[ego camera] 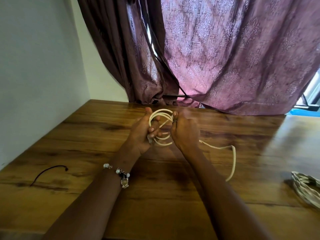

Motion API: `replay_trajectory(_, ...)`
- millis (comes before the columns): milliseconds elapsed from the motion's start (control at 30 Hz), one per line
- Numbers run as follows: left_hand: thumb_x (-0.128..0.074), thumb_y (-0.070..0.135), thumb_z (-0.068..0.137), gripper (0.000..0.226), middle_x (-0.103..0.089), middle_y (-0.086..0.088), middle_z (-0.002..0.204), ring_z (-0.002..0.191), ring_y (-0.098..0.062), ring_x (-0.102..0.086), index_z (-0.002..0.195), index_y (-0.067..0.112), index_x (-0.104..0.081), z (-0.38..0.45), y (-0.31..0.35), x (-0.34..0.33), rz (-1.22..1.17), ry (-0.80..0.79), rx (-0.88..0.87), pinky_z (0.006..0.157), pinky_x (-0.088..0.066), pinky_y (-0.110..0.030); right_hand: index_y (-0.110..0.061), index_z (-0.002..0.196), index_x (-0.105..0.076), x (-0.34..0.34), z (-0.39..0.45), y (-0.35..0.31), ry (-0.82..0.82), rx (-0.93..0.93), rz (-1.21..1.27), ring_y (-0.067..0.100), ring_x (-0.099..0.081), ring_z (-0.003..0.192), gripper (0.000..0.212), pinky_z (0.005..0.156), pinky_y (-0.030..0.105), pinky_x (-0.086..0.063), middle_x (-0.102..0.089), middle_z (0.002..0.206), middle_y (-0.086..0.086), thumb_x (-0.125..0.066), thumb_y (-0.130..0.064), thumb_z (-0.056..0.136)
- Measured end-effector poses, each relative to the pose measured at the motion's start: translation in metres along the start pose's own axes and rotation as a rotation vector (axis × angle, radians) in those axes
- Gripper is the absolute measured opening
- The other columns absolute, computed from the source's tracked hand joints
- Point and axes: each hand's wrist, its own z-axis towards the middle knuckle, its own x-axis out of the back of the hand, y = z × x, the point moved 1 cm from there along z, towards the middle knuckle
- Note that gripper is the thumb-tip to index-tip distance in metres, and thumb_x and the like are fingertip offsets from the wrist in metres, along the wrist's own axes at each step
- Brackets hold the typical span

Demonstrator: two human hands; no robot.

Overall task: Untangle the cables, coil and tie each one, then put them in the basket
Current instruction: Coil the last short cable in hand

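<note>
Presently a cream-white cable (160, 113) is being coiled above the middle of the desk (97, 149). Several loops are gathered in the left hand (143, 131), whose fingers are curled shut around the bundle, with what looks like a connector end showing at the bottom of the grip. The far side of the loops is pinched by the right hand (184, 131), closed with the thumb pressed on the strand. A loose tail (232, 160) is left trailing from under the right hand, out to the right and back toward the near edge, resting on the wood.

For the step to be done well, the loops should probably be kept even in size and flat against one another, with the left grip held firm while the tail is fed in by the right hand without twist. Enough tail should be saved for wrapping across the coil as a tie.

A thin dark cord (49, 174) is seen lying on the desk to the left, well apart. At the right edge, part of a woven basket (304, 189) is visible. The desk is of glossy brown wood grain, set against a white wall (38, 58), with patterned mauve curtains (225, 54) hung behind and daylight admitted at the far right.
</note>
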Motion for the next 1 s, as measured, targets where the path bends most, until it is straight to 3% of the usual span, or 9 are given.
replay_trajectory(133,-0.03,0.05,0.098,0.055,-0.028,0.006,0.03,0.02,-0.002,-0.02,0.069,0.007,-0.046,0.001,0.009,0.01,-0.022,0.084,-0.064,0.029,-0.019,-0.007,-0.011,0.087,-0.067,0.006,0.004,0.006,-0.291,0.108,0.366,0.025,-0.066,0.067,0.047,0.058,0.04,-0.051,-0.069,0.069,0.008,-0.033,-0.041,0.099)
replay_trajectory(233,-0.029,0.059,0.095,0.062,-0.028,0.007,0.03,0.02,-0.002,-0.019,0.069,0.005,-0.047,0.001,0.022,0.02,0.011,0.065,-0.03,0.029,-0.014,-0.008,-0.019,0.071,-0.068,0.019,0.01,0.015,-0.441,0.005,0.575,-0.003,-0.058,0.054,0.047,0.053,0.02,-0.043,-0.06,0.052,-0.017,-0.036,-0.032,0.103)
replay_trajectory(333,-0.041,0.058,0.09,0.057,-0.026,0.008,0.034,0.024,-0.002,-0.019,0.065,0.007,-0.048,0.0,0.028,0.028,0.197,0.098,0.001,0.034,-0.011,-0.01,-0.01,0.081,-0.072,0.029,0.015,0.026,-0.521,0.028,0.575,0.0,-0.056,0.053,0.038,0.051,0.013,-0.039,-0.061,0.053,-0.016,-0.044,-0.026,0.1)
replay_trajectory(467,-0.056,0.043,0.092,0.046,-0.027,0.003,0.044,0.031,-0.006,-0.019,0.057,0.016,-0.043,0.0,0.024,0.03,0.531,0.31,-0.113,0.038,-0.014,-0.012,-0.006,0.098,-0.073,0.029,0.02,0.04,-0.511,0.116,0.445,0.022,-0.064,0.075,0.014,0.064,0.026,-0.049,-0.073,0.086,0.011,-0.061,-0.009,0.091)
replay_trajectory(533,-0.055,0.044,0.092,0.048,-0.028,-0.001,0.048,0.031,-0.007,-0.021,0.055,0.017,-0.04,0.001,0.023,0.03,0.596,0.363,-0.176,0.038,-0.015,-0.013,-0.006,0.098,-0.073,0.026,0.021,0.043,-0.488,0.121,0.408,0.019,-0.062,0.072,0.013,0.063,0.019,-0.047,-0.072,0.086,0.012,-0.065,-0.007,0.088)
replay_trajectory(600,-0.051,0.046,0.093,0.048,-0.027,-0.003,0.051,0.029,-0.005,-0.025,0.057,0.017,-0.039,-0.001,0.023,0.029,0.604,0.361,-0.21,0.037,-0.016,-0.013,-0.006,0.095,-0.072,0.022,0.021,0.045,-0.443,0.132,0.315,0.023,-0.061,0.073,0.012,0.067,0.03,-0.051,-0.07,0.084,0.013,-0.068,-0.012,0.086)
replay_trajectory(767,-0.046,0.048,0.094,0.047,-0.026,0.003,0.045,0.033,-0.005,-0.022,0.061,0.015,-0.041,-0.001,0.021,0.027,0.6,0.331,-0.195,0.036,-0.016,-0.012,-0.005,0.107,-0.068,0.02,0.017,0.023,-0.105,0.386,0.136,0.025,-0.056,0.093,0.026,0.081,0.028,-0.037,-0.068,0.1,0.01,-0.063,-0.011,0.082)
replay_trajectory(900,-0.043,0.051,0.094,0.048,-0.027,0.005,0.043,0.034,-0.007,-0.024,0.062,0.015,-0.043,0.0,0.019,0.023,0.469,0.344,-0.179,0.034,-0.021,-0.013,-0.007,0.096,-0.07,0.018,0.009,-0.01,-0.186,0.438,0.282,0.005,-0.046,0.069,0.022,0.065,0.02,-0.035,-0.064,0.08,0.003,-0.07,-0.023,0.082)
replay_trajectory(1000,-0.043,0.052,0.094,0.048,-0.03,0.008,0.037,0.028,-0.005,-0.028,0.067,0.012,-0.043,0.0,0.022,0.024,0.278,0.366,-0.125,0.034,-0.024,-0.012,-0.006,0.094,-0.071,0.014,0.01,-0.005,-0.289,0.366,0.208,0.011,-0.049,0.062,0.028,0.058,0.021,-0.034,-0.064,0.076,0.005,-0.078,-0.025,0.075)
